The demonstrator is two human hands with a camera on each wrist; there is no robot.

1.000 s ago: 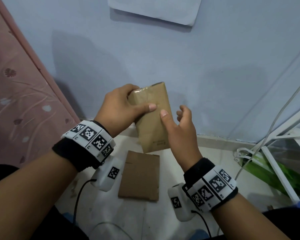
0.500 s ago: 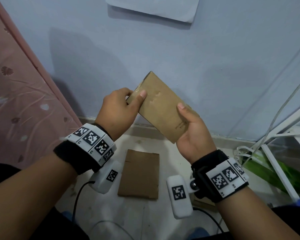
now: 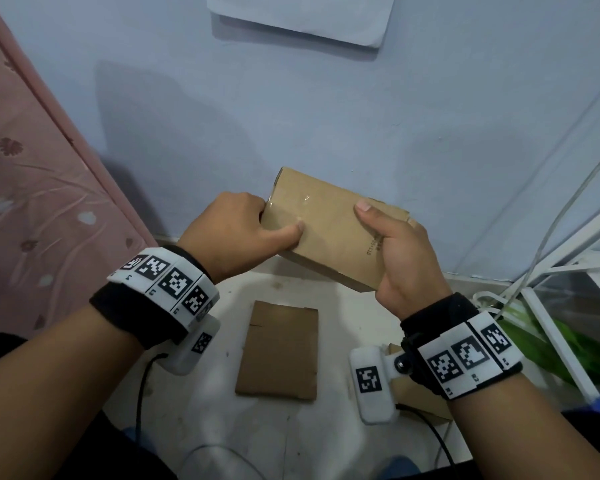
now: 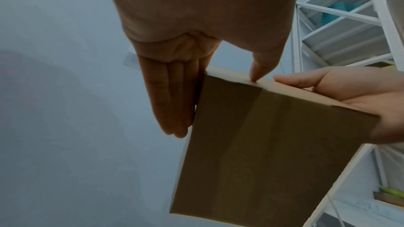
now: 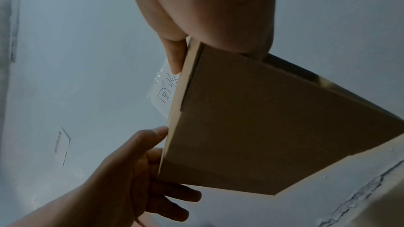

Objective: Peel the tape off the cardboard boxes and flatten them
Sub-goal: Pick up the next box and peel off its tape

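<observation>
A small brown cardboard box [image 3: 329, 233] is held in the air, lying almost level and tilted down to the right. Clear tape [image 3: 291, 206] shines along its top face near the left end. My left hand [image 3: 236, 233] holds the left end, thumb on the top face and fingers [image 4: 172, 103] flat against the end. My right hand [image 3: 402, 261] grips the right end with its thumb on top. The wrist views show the box's underside [image 4: 273, 144] [image 5: 273, 127], crossed by a darker band of tape. On the floor below lies a flattened cardboard piece [image 3: 279, 351].
A pink patterned bedspread [image 3: 32, 202] rises at the left and a blue wall [image 3: 361, 116] stands close ahead. A white wire rack [image 3: 555, 313] and green leaves [image 3: 572, 348] are at the right. More cardboard [image 3: 416, 396] lies under my right wrist.
The box has turned from upright to nearly level and come lower. My right hand took hold of its right end. My left thumb has moved along the top face.
</observation>
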